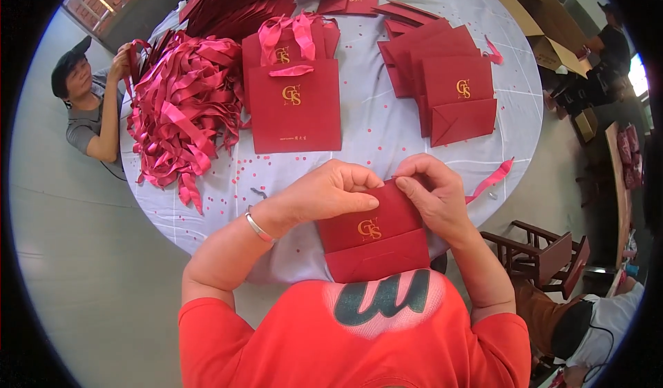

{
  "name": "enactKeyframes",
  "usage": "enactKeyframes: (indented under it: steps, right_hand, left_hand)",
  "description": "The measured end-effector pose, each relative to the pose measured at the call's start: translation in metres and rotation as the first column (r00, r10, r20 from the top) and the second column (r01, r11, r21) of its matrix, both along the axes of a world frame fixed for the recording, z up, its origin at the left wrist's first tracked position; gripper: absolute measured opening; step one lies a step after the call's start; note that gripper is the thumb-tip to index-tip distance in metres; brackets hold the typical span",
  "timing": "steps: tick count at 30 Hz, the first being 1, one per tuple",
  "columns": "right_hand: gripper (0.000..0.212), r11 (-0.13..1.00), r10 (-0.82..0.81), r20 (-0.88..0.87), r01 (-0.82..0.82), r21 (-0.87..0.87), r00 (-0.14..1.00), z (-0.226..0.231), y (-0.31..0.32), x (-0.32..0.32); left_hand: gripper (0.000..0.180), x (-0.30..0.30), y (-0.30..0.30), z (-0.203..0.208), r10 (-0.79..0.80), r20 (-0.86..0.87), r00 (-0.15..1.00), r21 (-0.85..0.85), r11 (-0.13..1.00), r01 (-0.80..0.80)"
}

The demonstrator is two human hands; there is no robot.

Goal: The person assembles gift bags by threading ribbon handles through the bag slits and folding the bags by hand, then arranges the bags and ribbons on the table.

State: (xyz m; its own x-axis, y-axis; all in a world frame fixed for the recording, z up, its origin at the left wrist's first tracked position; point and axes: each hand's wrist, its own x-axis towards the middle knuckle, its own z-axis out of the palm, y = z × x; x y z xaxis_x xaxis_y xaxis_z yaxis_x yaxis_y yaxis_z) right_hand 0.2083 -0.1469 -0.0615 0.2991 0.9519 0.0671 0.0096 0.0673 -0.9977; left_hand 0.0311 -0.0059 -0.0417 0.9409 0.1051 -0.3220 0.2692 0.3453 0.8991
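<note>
We've got the flat red paper bag at the near table edge, against our chest. Left hand and right hand both pinch its top edge, fingers closed on it. Finished bag with ribbon handles lies ahead, ribbon pile to its left, stack of flat bags to the right. Another person at far left.

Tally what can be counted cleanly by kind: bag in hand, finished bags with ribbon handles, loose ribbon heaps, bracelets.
Bag held by left hand and right hand: 1
Finished bags with ribbon handles: at least 2, stacked, exact count unclear
Ribbon heaps: 1
Bracelets: 1
Total: 5 at least
The flat bags at right overlap too much to count.
</note>
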Motion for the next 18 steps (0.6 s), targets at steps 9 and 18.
enactKeyframes:
  steps: [9,18]
  right_hand:
    - [0.021,0.904,-0.274,0.652,-0.042,0.426,0.707,0.01,-0.013,-0.009]
    - [0.02,0.917,-0.273,0.702,-0.042,0.396,0.658,0.011,-0.012,-0.013]
  left_hand:
    - [0.02,0.001,-0.005,0.0,0.061,-0.035,0.998,0.136,0.989,-0.056]
    - [0.021,0.0,-0.008,0.0,0.052,-0.005,0.999,0.198,0.979,-0.05]
